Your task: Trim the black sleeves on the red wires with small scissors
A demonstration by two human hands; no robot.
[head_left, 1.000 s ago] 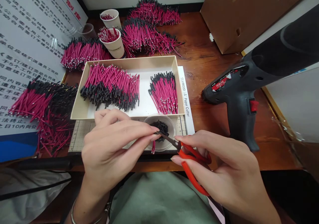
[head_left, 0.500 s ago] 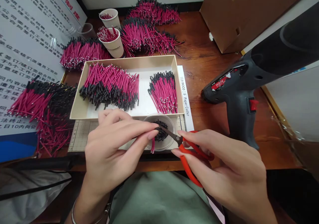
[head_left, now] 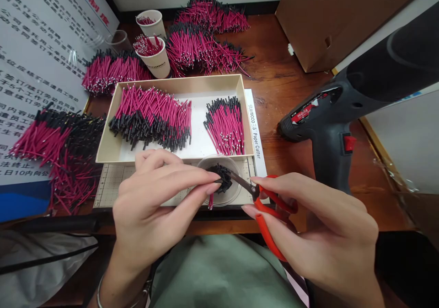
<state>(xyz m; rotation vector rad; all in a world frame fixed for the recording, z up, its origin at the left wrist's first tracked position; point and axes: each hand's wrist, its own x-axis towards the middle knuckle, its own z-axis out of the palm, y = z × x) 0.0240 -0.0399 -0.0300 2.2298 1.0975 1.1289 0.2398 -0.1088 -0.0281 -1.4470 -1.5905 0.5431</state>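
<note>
Scissors (head_left: 264, 230) in the right hand's (head_left: 325, 225) grip have drawn rightward, tips near the wire (head_left: 210, 201) the left hand (head_left: 151, 203) pinches.

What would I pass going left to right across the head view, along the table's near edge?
Loose pile of pink wires → left hand pinching one wire → clear dish of black bits → red scissors → right hand holding them → black heat gun.
</note>
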